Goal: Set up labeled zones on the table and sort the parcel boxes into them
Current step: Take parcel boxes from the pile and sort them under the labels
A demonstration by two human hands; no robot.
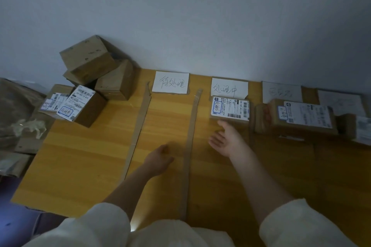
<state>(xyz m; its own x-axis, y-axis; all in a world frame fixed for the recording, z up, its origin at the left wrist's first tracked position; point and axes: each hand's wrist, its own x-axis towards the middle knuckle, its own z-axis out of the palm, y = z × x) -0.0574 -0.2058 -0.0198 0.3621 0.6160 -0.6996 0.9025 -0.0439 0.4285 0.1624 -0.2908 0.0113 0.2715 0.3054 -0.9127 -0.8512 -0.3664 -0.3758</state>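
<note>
Cardboard strips (140, 124) (190, 136) split the wooden table (80, 166) into zones, each headed by a handwritten paper label (170, 82) (229, 87) (282, 92). A labelled parcel box (229, 109) lies in the second zone under its label. My right hand (226, 139) hovers just in front of that box, fingers spread, holding nothing. My left hand (158, 159) hangs over the first zone, loosely curled and empty. Two more parcel boxes (303, 119) (359, 129) sit in the zones at the right.
A pile of parcel boxes (96, 74) stands at the table's far left corner against the wall, with a labelled box (84, 105) in front. Crumpled wrapping and cardboard scraps (22, 124) lie off the left edge. A fourth paper (341, 102) lies far right.
</note>
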